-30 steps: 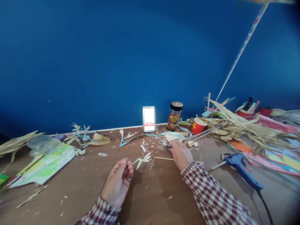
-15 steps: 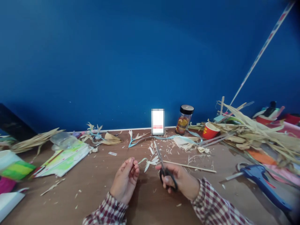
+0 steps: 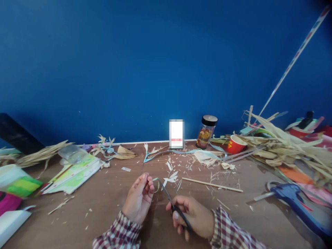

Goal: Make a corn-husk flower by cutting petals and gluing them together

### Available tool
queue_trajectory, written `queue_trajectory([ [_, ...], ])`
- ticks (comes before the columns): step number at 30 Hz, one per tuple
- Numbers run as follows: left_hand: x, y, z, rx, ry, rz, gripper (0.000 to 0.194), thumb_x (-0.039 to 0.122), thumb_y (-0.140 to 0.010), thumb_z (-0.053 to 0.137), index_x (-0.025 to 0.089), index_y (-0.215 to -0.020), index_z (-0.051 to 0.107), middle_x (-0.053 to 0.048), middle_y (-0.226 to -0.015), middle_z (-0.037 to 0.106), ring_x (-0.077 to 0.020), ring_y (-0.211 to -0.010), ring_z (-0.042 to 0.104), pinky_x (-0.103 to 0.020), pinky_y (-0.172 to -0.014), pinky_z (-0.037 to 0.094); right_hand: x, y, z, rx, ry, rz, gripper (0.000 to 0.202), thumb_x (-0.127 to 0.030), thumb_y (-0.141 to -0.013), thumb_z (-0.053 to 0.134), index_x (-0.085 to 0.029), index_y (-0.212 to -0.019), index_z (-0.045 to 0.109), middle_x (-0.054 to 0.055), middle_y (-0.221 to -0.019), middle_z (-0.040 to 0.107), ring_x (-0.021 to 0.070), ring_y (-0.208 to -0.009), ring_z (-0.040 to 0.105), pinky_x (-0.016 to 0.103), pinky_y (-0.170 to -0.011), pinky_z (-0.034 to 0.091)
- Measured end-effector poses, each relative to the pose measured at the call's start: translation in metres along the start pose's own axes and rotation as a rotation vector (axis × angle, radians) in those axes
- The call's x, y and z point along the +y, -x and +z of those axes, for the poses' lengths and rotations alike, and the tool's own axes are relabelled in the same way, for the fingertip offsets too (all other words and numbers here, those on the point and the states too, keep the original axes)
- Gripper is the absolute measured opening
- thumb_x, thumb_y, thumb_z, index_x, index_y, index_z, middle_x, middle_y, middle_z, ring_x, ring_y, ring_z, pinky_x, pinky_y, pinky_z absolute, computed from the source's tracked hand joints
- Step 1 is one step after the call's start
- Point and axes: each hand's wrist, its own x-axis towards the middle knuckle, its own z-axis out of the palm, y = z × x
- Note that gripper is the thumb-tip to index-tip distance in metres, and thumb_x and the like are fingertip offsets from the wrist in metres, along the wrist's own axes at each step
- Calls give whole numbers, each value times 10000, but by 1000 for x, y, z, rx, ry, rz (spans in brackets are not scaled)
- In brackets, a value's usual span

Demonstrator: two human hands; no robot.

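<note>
Black-handled metal scissors (image 3: 168, 197) are gripped in the right hand (image 3: 194, 214), its fingers curled around the handles, above the brown wooden table (image 3: 109, 211). Their blades point up and to the left, with the tips at a thin pale-green strip (image 3: 155, 179) by the left hand (image 3: 138, 199). Whether the blades touch it cannot be told. The left hand is turned partly palm up, thumb and fingertips pinched together on the end of the strip.

Just beyond the blades lie white, leaf-like husk pieces (image 3: 172, 177) among small pale scraps, and a slim, light wooden stick (image 3: 212, 185) rests to their right. Farther back, a light-blue stem with white tips (image 3: 145, 159) lies near the blue wall (image 3: 129, 76). A clear jar with a black lid (image 3: 205, 133) stands beside a tilted red paper cup (image 3: 236, 144). At the right, a blue glue gun (image 3: 293, 195) lies in front of a heap of dry tan husks (image 3: 275, 140). At the left, a green-and-white painted sheet (image 3: 75, 176) lies beside a crumpled clear plastic piece (image 3: 74, 154).
</note>
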Motion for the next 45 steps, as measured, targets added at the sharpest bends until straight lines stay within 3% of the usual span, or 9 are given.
queue_trajectory([
  [12, 2, 1, 2, -24, 22, -12, 154, 69, -811, 441, 125, -774, 580, -6, -657, 573, -48, -510, 558, -144, -488, 510, -6, 7, 2, -108, -43, -16, 503, -559, -689, 550, -121, -926, 490, 4, -594, 556, 64, -434, 525, 121, -325, 406],
  [25, -12, 8, 3, -83, -35, -89, 138, 75, -807, 451, 117, -763, 574, -13, -679, 571, -48, -522, 558, -149, -504, 510, -7, 4, 3, -73, -67, -48, 500, -555, -695, 543, -121, -935, 486, -10, -578, 539, 62, -422, 514, 124, -318, 410],
  [45, -18, 12, 5, -34, -61, -100, 132, 67, -796, 464, 120, -736, 568, -16, -662, 574, -53, -497, 552, -151, -474, 504, -5, 3, -1, -18, -74, -81, 510, -558, -698, 539, -121, -958, 503, -7, -579, 544, 69, -427, 523, 125, -316, 407],
])
